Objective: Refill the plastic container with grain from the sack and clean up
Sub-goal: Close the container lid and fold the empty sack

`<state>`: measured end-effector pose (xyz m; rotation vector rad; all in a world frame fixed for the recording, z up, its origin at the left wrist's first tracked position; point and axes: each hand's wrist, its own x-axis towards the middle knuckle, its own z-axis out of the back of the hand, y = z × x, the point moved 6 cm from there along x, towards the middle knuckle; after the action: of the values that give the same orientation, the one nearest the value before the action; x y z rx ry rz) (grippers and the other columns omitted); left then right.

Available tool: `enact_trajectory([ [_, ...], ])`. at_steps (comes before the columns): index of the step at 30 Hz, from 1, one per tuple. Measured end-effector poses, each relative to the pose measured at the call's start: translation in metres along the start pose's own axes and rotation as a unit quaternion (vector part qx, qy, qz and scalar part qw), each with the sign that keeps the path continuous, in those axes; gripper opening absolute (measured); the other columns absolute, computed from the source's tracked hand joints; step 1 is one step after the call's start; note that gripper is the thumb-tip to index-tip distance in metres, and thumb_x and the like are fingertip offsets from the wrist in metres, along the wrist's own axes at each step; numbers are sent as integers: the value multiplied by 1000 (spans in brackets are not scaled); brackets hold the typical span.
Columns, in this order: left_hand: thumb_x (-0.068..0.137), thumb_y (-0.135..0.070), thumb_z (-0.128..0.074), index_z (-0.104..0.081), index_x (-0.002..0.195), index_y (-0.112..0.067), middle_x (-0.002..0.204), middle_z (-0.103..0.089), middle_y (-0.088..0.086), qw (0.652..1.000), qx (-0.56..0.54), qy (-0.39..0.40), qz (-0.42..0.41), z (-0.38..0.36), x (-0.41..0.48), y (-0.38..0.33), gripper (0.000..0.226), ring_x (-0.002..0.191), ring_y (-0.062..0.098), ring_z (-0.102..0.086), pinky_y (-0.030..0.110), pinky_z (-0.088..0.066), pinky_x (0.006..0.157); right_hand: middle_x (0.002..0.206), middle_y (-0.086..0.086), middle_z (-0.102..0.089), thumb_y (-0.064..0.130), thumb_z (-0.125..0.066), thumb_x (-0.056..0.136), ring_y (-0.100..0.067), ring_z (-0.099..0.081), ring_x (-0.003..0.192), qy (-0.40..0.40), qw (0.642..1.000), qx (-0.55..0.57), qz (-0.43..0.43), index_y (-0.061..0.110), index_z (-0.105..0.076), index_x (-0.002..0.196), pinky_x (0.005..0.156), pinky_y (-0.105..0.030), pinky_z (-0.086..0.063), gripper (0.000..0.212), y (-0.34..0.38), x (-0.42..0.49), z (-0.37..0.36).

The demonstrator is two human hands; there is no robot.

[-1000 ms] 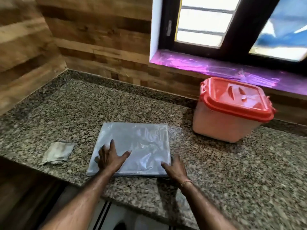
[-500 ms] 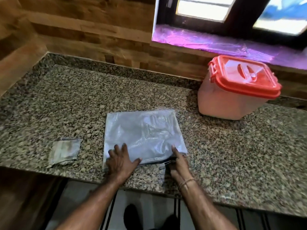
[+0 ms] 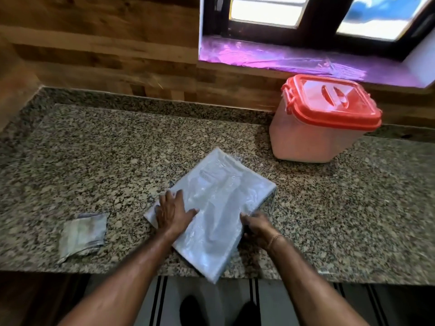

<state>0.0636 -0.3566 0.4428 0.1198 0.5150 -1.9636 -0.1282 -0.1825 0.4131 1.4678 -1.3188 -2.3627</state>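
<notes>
At frame centre, left hand (image 3: pixel 173 211) presses flat, right hand (image 3: pixel 256 225) pinches the limp, slippery sack (image 3: pixel 216 208) edge; likely light, best gripped at folded edges

The right hand (image 3: pixel 257 228) has its fingertips tucked under the folded sack (image 3: pixel 213 209), so they are hidden. The left hand (image 3: pixel 170 211) covers one corner of the sack. Through the cloudy tub (image 3: pixel 310 137) you cannot see what is inside.

Speckled granite counter (image 3: pixel 94 147), wood-plank wall (image 3: pixel 98 43), bright dark-framed window (image 3: pixel 317 22).
</notes>
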Motion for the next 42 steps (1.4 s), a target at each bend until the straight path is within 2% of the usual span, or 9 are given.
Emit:
enact_trajectory([
  [4,86,-55,-70,-39,149,-18,149,-39,12,999,-31,10,28,-5,19,1,79,135,33,-38,45,-40,101,68,-7,-61,14,-65,97,-11,-54,45,-58,996,-67,29,5,-64,86,38,-17,-40,14,6,15,35],
  [8,87,-44,-74,-60,122,-17,121,-66,7,987,-144,-11,63,-11,30,4,47,101,27,-62,31,-43,73,77,-4,-70,10,-70,92,-18,-64,64,-94,992,-82,28,1,-73,103,60,-26,-53,15,-7,24,57],
  [12,84,-53,-74,-65,85,-22,90,-72,2,977,-183,8,112,-19,39,11,32,79,24,-64,31,-53,73,98,-10,-75,18,-67,94,-28,-72,88,-102,988,-114,25,11,-73,104,84,-43,-62,13,-4,27,71],
  [16,80,-38,-82,-71,76,-17,94,-77,4,951,-269,37,147,-32,43,12,25,83,25,-69,32,-56,77,94,-3,-76,25,-69,93,-22,-72,81,-122,983,-129,41,15,-74,106,65,-29,-57,17,10,26,83],
  [21,86,-9,-78,-69,79,-4,125,-70,16,912,-360,59,186,-51,42,16,12,70,18,-65,25,-52,61,60,4,-63,27,-76,89,-12,-57,52,-142,980,-134,26,19,-62,65,51,-19,-43,29,7,25,103],
  [25,90,-12,-75,-70,101,6,90,-68,18,876,-429,72,207,-55,36,5,22,49,16,-53,23,-42,51,66,-2,-63,16,-69,95,-11,-58,45,-99,993,-67,17,13,-63,73,37,-16,-42,23,7,31,101],
  [29,89,-16,-78,-68,87,1,79,-62,12,832,-509,44,217,-46,24,-7,20,38,9,-50,20,-41,40,55,-12,-63,18,-63,99,-19,-60,40,-39,999,23,25,7,-62,80,44,-28,-53,22,22,36,107],
  [34,95,-5,-68,-59,78,0,62,-61,17,781,-595,-27,189,-7,8,-45,19,30,9,-54,16,-45,34,44,-5,-62,18,-56,103,-13,-62,36,-6,995,54,79,4,-62,86,38,-22,-52,22,73,37,138],
  [42,86,-27,-79,-67,84,-2,70,-69,14,728,-659,-129,141,47,-32,-90,27,40,6,-62,13,-49,39,79,-16,-62,32,-67,96,-22,-62,54,40,979,125,155,2,-64,81,44,-25,-58,34,149,21,165],
])
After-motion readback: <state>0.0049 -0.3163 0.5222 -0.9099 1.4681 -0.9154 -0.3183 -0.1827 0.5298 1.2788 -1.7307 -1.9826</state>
